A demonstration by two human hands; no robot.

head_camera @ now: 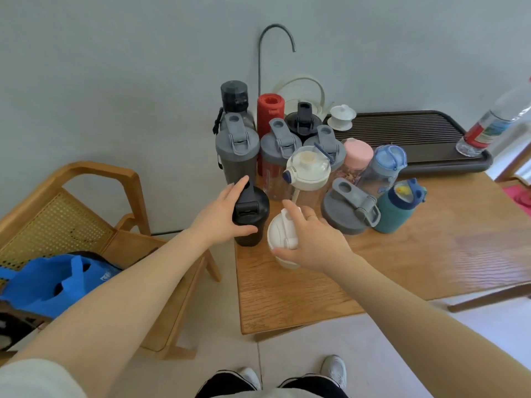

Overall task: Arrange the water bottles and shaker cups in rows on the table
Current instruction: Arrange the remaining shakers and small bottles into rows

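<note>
My left hand (222, 214) grips a black shaker cup (251, 216) standing at the table's left edge. My right hand (311, 239) wraps a white shaker cup (280, 231) just right of it. Behind them stand several grey-lidded shakers (237, 147), a red bottle (268, 110), a black-capped bottle (234, 94), a clear bottle with a white lid (307, 170), a pink bottle (357, 155), a blue bottle (383, 166), a teal bottle (398, 209) and another grey-lidded shaker (347, 209). All crowd the wooden table's (402, 268) far left corner.
A dark slatted tea tray (416, 133) lies at the back with a white lidded cup (342, 116) and a clear plastic bottle (488, 124) on it. A curved tap (275, 33) rises behind. A wooden chair (94, 214) with a blue bag (48, 285) stands left of the table.
</note>
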